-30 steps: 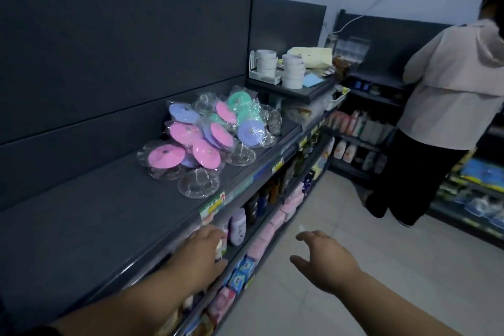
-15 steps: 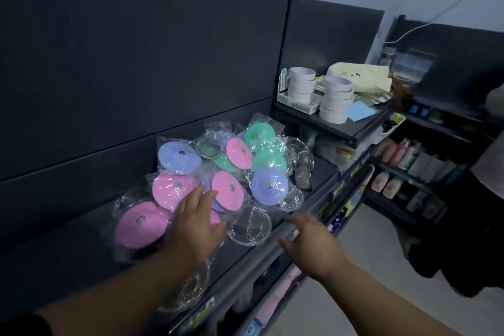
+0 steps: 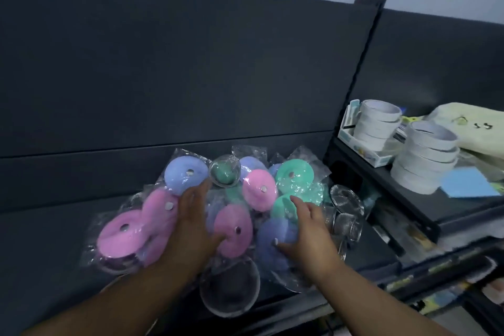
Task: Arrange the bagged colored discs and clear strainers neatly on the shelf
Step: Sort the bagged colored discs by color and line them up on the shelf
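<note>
Both hands have come up from the front lip onto the heap of bagged discs (image 3: 259, 194), and the view has closed in on it. Spread across the near-left part of the heap, the left hand (image 3: 191, 229) lies flat with straight fingers over pink and blue bags, gripping nothing. On the heap's near-right side, the right hand (image 3: 309, 237) is splayed on a blue disc, forefinger reaching a green one, also unclenched. Everything sits jumbled on the dark shelf (image 3: 54, 240), with clear strainers (image 3: 346, 215) against the heap's right edge and another at its front. This looks like the very start of sorting; next, each hand probably needs to close on a bag and separate colours from strainers. No writing is legible: marks on the pale yellow bundle (image 3: 474, 123) and the edge strip (image 3: 403, 284), both right of the heap, are too blurred.
</note>
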The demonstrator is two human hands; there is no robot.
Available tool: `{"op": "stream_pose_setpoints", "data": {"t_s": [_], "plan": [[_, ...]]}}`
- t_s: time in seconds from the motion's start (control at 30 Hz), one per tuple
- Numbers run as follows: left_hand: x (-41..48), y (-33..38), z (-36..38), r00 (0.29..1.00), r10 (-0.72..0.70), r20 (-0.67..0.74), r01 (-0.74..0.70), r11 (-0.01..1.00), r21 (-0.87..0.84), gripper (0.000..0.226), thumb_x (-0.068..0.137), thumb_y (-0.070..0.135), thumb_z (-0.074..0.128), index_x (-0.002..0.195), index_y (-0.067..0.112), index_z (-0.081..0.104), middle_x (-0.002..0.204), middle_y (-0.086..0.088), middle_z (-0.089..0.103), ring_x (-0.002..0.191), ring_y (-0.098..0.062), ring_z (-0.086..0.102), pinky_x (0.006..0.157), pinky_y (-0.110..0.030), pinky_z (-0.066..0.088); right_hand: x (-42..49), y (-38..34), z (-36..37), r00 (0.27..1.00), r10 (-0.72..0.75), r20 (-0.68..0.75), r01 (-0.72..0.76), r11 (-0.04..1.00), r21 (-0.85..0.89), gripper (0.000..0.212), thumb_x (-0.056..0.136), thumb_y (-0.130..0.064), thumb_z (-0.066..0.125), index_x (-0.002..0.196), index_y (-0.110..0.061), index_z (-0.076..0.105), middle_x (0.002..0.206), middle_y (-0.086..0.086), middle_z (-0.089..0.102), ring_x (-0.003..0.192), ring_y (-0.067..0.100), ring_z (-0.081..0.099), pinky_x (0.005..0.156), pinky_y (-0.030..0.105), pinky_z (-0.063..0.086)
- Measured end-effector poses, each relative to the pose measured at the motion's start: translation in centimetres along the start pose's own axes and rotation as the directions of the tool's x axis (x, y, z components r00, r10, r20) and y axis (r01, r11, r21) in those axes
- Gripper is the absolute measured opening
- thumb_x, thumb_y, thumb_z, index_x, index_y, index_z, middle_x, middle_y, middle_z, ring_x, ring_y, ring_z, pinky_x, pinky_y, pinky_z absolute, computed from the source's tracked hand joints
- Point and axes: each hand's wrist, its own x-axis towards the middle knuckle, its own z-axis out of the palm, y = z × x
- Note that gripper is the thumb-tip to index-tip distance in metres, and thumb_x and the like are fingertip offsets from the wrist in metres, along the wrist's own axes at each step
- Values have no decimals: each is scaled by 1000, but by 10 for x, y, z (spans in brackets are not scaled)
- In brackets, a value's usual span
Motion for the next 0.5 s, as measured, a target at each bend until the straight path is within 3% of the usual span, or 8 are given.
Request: {"op": "stream_pose_setpoints", "data": {"t_s": [0.1,0.2,0.27,0.3,0.37,0.4,0.5], "plan": [[-1,13,-2,989,-143,-22,140,984,-111,103,63,9,86,144,31,26,127,6,44,104,-12,51,76,-10,40,10,1,-1,1000,-9,2,9,988,155,104,68,-20,83,150,-26,19,96,-7,54,87,14,57,68,11,35],[-2,22,-1,956,-290,29,292,955,-51,50,68,17,83,108,22,54,88,8,61,77,-12,58,64,-20,47,20,8,2,998,1,61,-17,964,265,85,67,-21,85,139,-21,39,70,-10,53,63,2,50,52,7,36],[-2,24,0,947,-317,47,314,948,50,32,73,25,79,97,19,59,83,5,63,78,-16,60,70,-30,47,27,12,0,997,16,76,-36,961,274,62,65,-22,86,120,-17,57,74,-6,59,65,7,54,53,6,38],[-3,26,1,944,-326,55,324,945,38,32,74,26,78,99,20,59,87,4,64,83,-16,61,73,-30,48,32,13,-2,998,19,66,-37,961,275,49,65,-23,86,108,-15,64,75,-2,62,67,12,57,58,13,44],[-5,28,4,932,-352,81,355,935,-23,43,76,23,77,112,24,55,100,6,63,93,-15,60,77,-27,45,42,17,-13,1000,4,-20,2,957,290,22,70,-23,81,85,-14,69,73,1,66,69,19,60,65,30,50],[-6,28,6,931,-353,88,357,934,-27,50,77,21,76,120,25,50,106,7,60,98,-15,58,78,-25,42,49,19,-20,997,-7,-78,29,958,285,14,73,-23,78,80,-15,69,74,0,66,72,19,61,66,31,50],[-9,28,13,938,-335,89,337,941,-6,63,80,15,72,134,28,42,116,5,55,109,-18,56,82,-22,38,70,28,-38,985,-5,-170,42,976,215,9,76,-30,74,80,-24,68,110,1,61,102,15,54,82,24,40]]}}
